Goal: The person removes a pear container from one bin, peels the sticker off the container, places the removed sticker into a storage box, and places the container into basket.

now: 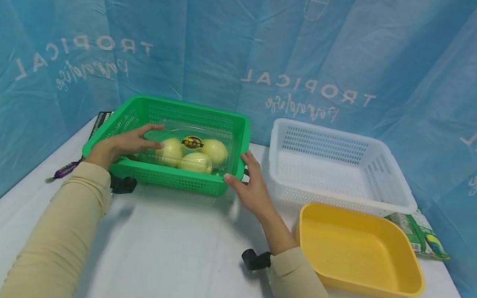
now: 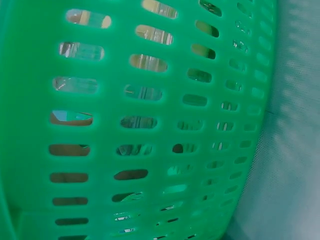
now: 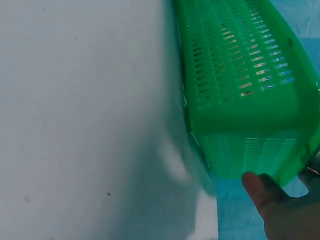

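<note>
A green plastic basket (image 1: 180, 180) with slotted walls stands at the back left of the table. Inside it is a clear lidded plastic box (image 1: 165, 130) with a dark and gold label, holding round pale yellow-green fruits (image 1: 214, 151). My left hand (image 1: 129, 141) reaches over the basket's front left, fingers extended and spread at the left end of the box. The left wrist view shows mostly slotted basket wall (image 2: 105, 105), with that hand largely hidden. My right hand (image 1: 253, 186) holds the basket's front right corner, thumb (image 3: 257, 189) at the corner and fingers along the right rim.
Right of the green basket stands a white slotted basket (image 1: 297, 194), with a yellow basin (image 1: 349, 283) in front of it. A green packet (image 1: 426, 235) lies partly under the white basket. A small purple item (image 1: 66, 170) lies at the left. Blue curtains (image 1: 220, 34) surround the table.
</note>
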### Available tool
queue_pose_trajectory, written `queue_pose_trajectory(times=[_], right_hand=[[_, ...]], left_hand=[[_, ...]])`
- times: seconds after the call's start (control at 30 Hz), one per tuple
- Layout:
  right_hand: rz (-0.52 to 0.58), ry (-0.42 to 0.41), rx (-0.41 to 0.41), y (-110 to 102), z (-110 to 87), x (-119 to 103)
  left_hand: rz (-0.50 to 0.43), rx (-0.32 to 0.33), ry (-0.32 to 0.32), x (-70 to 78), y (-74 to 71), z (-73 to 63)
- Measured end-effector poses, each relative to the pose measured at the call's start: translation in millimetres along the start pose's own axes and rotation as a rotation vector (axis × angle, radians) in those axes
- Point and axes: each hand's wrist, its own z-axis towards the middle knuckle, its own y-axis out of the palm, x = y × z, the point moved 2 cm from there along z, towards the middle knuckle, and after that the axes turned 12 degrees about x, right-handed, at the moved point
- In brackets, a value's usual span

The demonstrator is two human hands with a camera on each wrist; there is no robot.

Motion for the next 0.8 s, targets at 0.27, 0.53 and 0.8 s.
queue_pose_trajectory(times=[0.27, 0.53, 0.8], right_hand=[[-0.136, 0.017, -0.03, -6, 3.6, -6], [-0.188, 0.022, -0.088, -8, 4.3, -11], [-0.204, 0.014, -0.094, -9, 4.6, -10]], left_hand=[[-0.029, 0.028, 0.024, 2.0, -1.0, 2.7], [-0.036, 0.089, 0.05, 3.2, -2.5, -2.5], [-0.052, 0.163, 0.106, 7.9, -2.6, -12.1]])
